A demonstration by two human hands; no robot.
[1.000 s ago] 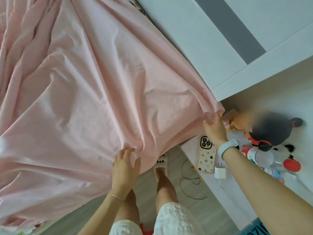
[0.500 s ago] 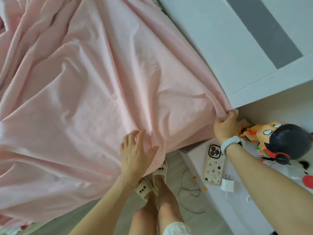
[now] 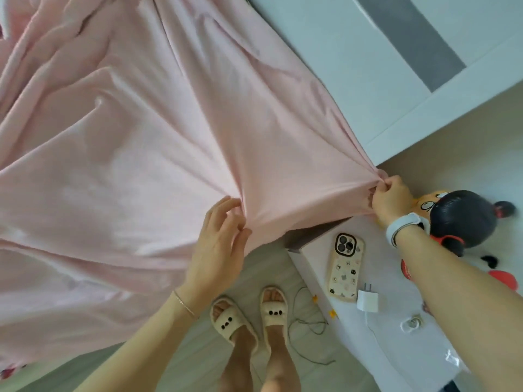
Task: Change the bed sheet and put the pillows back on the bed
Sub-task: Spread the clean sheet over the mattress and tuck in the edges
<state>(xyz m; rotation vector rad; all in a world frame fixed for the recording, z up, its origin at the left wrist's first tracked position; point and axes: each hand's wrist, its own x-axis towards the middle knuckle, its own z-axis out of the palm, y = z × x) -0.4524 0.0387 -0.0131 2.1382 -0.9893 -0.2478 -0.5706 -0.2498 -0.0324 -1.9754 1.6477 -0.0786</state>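
The pink sheet (image 3: 147, 154) lay spread and creased over the bed, its near edge hanging over the side above the floor (image 3: 181, 360). The person stood at the bedside in cream slippers (image 3: 230, 321), both arms reaching forward.

The right hand (image 3: 392, 198) was extended to the corner of the bed beside the white headboard (image 3: 353, 60). Its fingers were curled tight, pinching a bunched corner of the sheet, with folds radiating from the grip back across the bed. A white watch (image 3: 403, 226) sat on that wrist, and the forearm ran straight out over the bedside table (image 3: 376, 329).

The left hand (image 3: 219, 244) rested on the sheet near its hanging edge, well apart from the right. Its fingers were slightly bent and spread, tips touching the cloth at a crease; whether they gripped any fabric could not be told. A thin bracelet (image 3: 184, 302) circled that wrist.

On the bedside table lay a phone (image 3: 343, 268) face down, a white charger plug (image 3: 367, 301) just beside it, and a doll (image 3: 458, 219) with black hair near the right wrist. A dark cable (image 3: 305, 326) trailed on the floor.
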